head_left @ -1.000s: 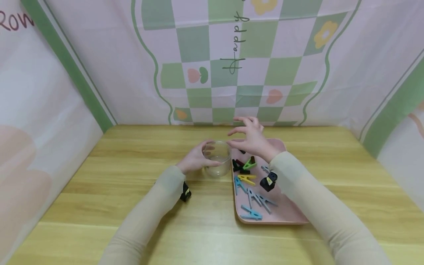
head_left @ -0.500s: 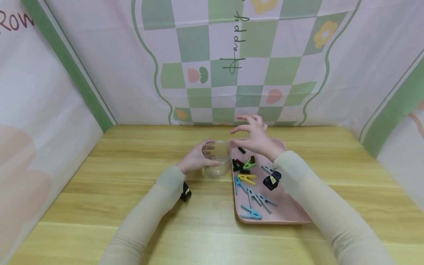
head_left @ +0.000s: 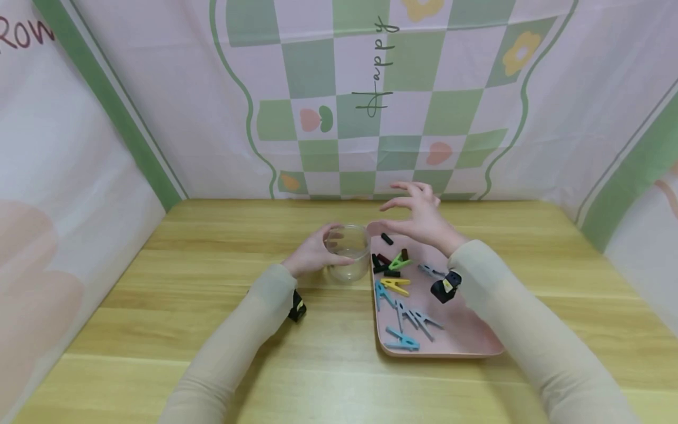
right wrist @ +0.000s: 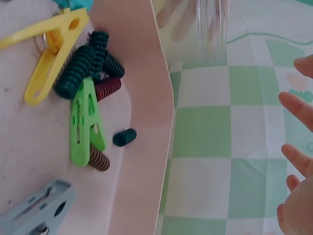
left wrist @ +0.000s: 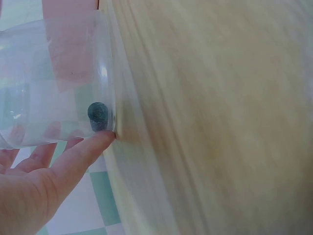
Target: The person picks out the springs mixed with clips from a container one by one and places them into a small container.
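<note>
My left hand point(head_left: 312, 254) grips a clear round jar point(head_left: 351, 273) standing on the table, thumb in front and fingers behind. Low inside it, the left wrist view shows one small dark green cylinder point(left wrist: 98, 115). My right hand point(head_left: 422, 221) hovers over the far end of a pink tray point(head_left: 461, 344), fingers spread and holding nothing. In the tray lie coil springs: several dark green point(right wrist: 76, 72), one dark red point(right wrist: 108, 88) and one brown point(right wrist: 100, 159). Among them are a lime green clothespin point(right wrist: 84, 125) and a yellow one point(right wrist: 58, 41).
Nearer the tray's front are several blue and grey-blue clothespins point(head_left: 404, 340). Another grey-blue clothespin point(head_left: 431, 270) lies under my right wrist. The tray's left wall stands right beside the jar. Behind the wooden table point(head_left: 212, 247) hangs a checked cloth point(head_left: 357, 118).
The right hand has drawn away from the jar's rim, rightward and slightly up, uncovering a dark spring at the tray's far end. The left hand and jar stay in place.
</note>
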